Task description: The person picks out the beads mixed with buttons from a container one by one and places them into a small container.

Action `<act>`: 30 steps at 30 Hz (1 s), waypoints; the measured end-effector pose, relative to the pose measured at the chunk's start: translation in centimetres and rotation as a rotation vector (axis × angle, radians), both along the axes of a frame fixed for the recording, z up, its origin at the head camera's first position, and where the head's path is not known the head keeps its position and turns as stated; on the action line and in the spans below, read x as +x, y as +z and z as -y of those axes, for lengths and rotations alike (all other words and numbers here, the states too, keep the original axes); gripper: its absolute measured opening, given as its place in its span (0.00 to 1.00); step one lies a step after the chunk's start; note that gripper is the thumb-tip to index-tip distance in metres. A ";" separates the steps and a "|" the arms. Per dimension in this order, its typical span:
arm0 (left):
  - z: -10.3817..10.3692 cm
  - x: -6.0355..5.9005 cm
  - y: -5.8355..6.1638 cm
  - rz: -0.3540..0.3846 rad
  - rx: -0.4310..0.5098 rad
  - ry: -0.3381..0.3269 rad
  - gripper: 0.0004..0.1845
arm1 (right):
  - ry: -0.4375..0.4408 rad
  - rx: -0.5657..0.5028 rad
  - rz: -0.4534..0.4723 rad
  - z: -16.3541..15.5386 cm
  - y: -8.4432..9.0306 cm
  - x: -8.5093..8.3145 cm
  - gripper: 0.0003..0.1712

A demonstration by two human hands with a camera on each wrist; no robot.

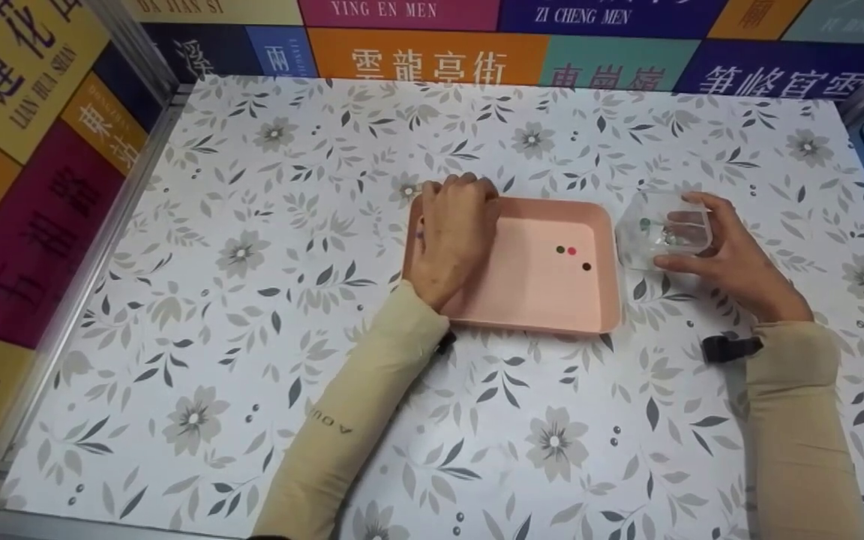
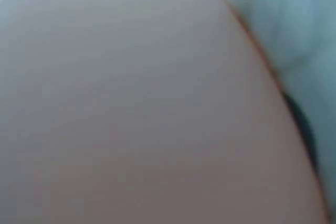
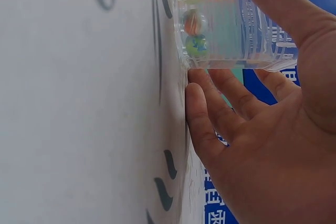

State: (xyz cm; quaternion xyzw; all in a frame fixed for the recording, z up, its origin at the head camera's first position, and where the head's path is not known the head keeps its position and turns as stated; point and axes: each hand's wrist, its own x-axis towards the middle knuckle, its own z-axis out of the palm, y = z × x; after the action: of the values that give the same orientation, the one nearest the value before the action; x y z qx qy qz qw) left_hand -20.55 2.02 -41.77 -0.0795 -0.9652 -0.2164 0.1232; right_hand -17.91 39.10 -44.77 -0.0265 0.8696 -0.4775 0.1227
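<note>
My left hand [image 1: 453, 232] curls over the tray [image 1: 544, 300] edge, gripping it, while my right hand [image 1: 732, 255] holds the cup [image 1: 661, 229].

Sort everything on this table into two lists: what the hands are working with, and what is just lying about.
In use:
- pink tray, gripped at its left end by the left hand
- three small beads lying in the tray
- clear plastic box, held by the right hand
- marbles inside the box

Just there:
- flowered table cover
- lettered side walls
</note>
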 end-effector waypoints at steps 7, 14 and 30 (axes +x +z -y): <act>-1.1 0.2 0.5 -0.010 0.029 -0.037 0.10 | 0.005 -0.014 -0.007 0.1 0.1 0.2 0.55; -1.9 0.4 0.3 0.025 0.041 -0.062 0.10 | 0.009 -0.015 -0.012 0.3 0.0 0.1 0.55; -4.1 1.0 0.8 -0.014 0.062 -0.149 0.10 | 0.004 -0.004 -0.002 0.2 0.2 0.0 0.56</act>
State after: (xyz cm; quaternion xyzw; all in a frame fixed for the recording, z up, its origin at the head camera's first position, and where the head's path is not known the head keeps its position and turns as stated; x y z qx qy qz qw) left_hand -19.52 6.12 -40.93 -0.1485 -0.9486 -0.2544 0.1159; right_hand -17.96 38.88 -44.60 -0.0291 0.8686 -0.4791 0.1229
